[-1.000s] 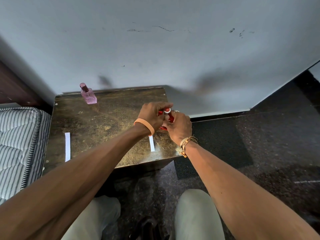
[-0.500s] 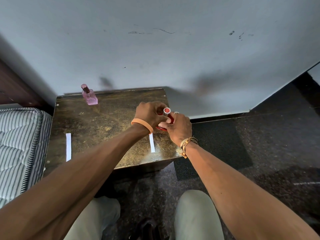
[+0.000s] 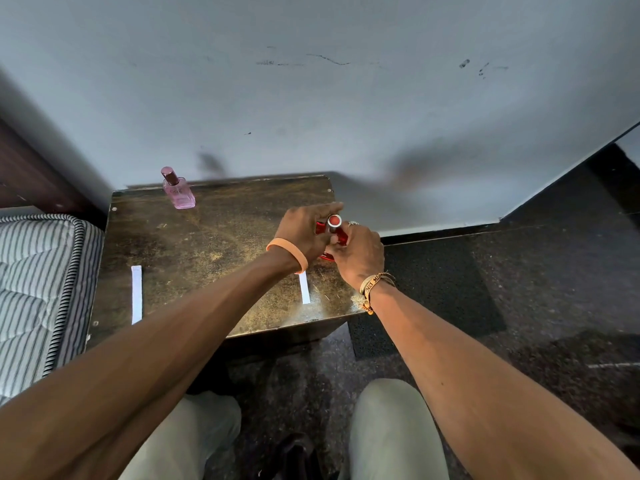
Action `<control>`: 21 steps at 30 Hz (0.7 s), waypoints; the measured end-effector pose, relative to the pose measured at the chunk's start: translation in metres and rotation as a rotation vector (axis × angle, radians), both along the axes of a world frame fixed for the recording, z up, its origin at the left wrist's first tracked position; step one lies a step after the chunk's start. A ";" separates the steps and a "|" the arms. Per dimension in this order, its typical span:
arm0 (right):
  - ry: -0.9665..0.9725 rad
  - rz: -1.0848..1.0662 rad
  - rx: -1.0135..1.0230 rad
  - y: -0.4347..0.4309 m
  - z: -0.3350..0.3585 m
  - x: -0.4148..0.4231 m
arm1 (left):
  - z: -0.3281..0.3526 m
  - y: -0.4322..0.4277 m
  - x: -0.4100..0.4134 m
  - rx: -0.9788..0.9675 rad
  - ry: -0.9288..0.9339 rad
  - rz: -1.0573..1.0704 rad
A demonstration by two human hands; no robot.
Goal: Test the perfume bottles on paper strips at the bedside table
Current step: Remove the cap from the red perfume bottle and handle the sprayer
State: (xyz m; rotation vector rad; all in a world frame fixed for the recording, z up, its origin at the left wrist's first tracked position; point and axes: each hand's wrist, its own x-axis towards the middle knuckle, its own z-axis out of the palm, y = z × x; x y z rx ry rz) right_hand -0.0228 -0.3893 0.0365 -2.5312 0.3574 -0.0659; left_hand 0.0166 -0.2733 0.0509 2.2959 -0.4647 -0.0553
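Left hand point(image 3: 304, 230) and right hand point(image 3: 360, 254) both curled tight round the red bottle point(image 3: 334, 225), held over the table point(image 3: 207, 244), just past a strip point(image 3: 304, 289). Crowded grip: if its top jerks loose, it could slip and drop off the near edge.

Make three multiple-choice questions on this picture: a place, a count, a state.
1. Where on the table stands the pink bottle? A. back left corner B. front right corner C. middle
2. How many paper strips lie on the table? A. one B. two C. four
3. The red bottle is: A. lying flat on the table B. held in both hands C. standing alone
Answers: 1 A, it stands far back, at the left; 2 B, one strip left, another further right; 3 B, left hand and right hand grip it.
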 end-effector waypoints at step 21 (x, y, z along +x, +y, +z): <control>0.009 -0.004 0.020 0.002 0.001 0.000 | -0.001 0.004 0.002 -0.013 -0.034 0.010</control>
